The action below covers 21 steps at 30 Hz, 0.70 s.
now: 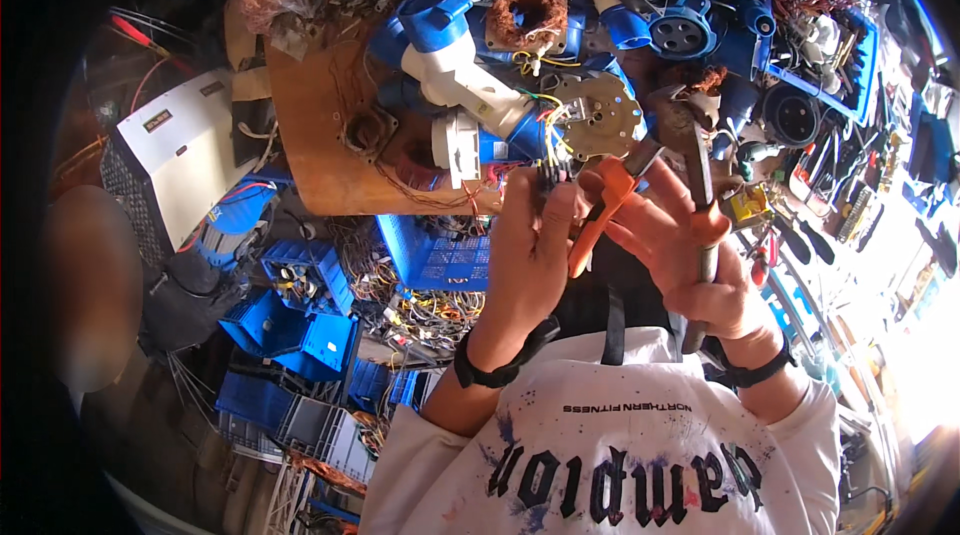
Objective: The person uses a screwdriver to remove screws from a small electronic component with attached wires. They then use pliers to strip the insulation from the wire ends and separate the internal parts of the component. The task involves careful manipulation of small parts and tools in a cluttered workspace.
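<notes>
My left hand (530, 240) is closed, thumb against fingers, on a bundle of thin wires (553, 173) with dark ends. Yellow and green strands lead up from it to a blue-and-white motor housing (480, 95), beside a round metal plate (600, 115). In my right hand (725, 285) is a long metal tool (703, 175) with an orange band and a grey shaft, the thumb wrapped over it. Orange-handled pliers (605, 215) lie between both hands, near my right fingertips; whether they join the long tool cannot be made out.
A brown board (320, 165) carries the housing and copper windings (528, 15). Fans, blue motor parts and hand tools crowd the right side. Blue crates (440, 260) and tangled wires stand lower left, near a white metal box (180, 155). A blurred shape is at far left.
</notes>
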Tool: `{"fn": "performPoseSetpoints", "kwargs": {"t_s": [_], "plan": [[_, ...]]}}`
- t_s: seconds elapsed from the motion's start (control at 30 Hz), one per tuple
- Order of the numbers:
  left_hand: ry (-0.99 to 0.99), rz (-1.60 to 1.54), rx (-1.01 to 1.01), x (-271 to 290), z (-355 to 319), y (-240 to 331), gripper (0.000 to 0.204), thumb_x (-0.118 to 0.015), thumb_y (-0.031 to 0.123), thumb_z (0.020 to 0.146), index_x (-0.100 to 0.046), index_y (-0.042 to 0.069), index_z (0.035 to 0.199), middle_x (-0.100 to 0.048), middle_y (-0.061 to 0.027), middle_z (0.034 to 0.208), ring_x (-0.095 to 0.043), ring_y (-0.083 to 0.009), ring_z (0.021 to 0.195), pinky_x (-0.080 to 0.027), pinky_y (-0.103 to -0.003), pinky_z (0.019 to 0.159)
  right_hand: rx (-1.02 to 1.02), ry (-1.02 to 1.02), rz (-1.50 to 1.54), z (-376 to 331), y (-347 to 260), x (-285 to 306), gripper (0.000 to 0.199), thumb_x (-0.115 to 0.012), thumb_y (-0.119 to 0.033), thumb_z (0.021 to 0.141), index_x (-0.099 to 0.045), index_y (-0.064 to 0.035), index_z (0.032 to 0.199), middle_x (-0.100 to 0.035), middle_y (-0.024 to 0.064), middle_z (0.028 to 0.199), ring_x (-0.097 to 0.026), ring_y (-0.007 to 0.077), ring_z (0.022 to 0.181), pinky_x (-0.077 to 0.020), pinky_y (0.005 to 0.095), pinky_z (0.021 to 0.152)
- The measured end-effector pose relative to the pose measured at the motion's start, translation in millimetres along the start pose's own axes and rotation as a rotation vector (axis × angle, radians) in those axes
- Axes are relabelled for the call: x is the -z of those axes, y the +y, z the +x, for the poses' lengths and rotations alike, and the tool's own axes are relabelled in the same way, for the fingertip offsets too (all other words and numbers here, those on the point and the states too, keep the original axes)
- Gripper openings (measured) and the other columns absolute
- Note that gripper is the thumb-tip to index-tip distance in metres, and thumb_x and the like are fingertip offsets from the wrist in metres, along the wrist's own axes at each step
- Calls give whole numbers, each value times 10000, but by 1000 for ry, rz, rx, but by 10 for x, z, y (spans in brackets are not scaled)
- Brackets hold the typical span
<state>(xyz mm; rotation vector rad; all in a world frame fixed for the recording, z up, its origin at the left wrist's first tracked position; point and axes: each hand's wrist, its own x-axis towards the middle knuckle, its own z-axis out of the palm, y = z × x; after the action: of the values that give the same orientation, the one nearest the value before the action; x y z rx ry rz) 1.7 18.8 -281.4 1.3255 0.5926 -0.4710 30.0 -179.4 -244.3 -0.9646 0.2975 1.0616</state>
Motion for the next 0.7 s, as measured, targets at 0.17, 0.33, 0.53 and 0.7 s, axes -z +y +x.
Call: {"fn": "performPoseSetpoints", "kwargs": {"t_s": [0.17,0.33,0.53,0.7], "plan": [[58,107,-67,84,6,-95,245,-478,254,999,-469,40,1117,-559,-15,826,-536,-51,620,-439,-182,488,67,31,23,34,115,0,894,-476,81,664,-177,-61,1495,-275,162,1513,-250,261,1415,-210,473,1138],[122,249,-84,78,-33,-51,245,-565,189,956,-456,20,1097,-530,-7,825,-492,-50,689,-415,-203,601,-48,40,-195,102,49,-67,830,-509,69,692,-250,-40,1473,-491,98,1294,-492,175,1135,-386,321,980],[108,340,-155,115,-58,-59,284,-579,150,941,-421,-14,1110,-513,-29,750,-462,-76,651,-386,-241,581,-107,12,-341,168,160,-100,839,-553,24,688,-266,-50,1473,-519,116,1210,-529,191,1039,-418,286,901],[98,281,-234,157,-41,-190,296,-576,157,944,-411,-11,1123,-493,-24,675,-434,-87,573,-359,-259,513,-130,30,-425,175,122,-161,853,-568,2,686,-265,-78,1479,-492,161,1256,-516,267,1159,-407,331,967]]}}
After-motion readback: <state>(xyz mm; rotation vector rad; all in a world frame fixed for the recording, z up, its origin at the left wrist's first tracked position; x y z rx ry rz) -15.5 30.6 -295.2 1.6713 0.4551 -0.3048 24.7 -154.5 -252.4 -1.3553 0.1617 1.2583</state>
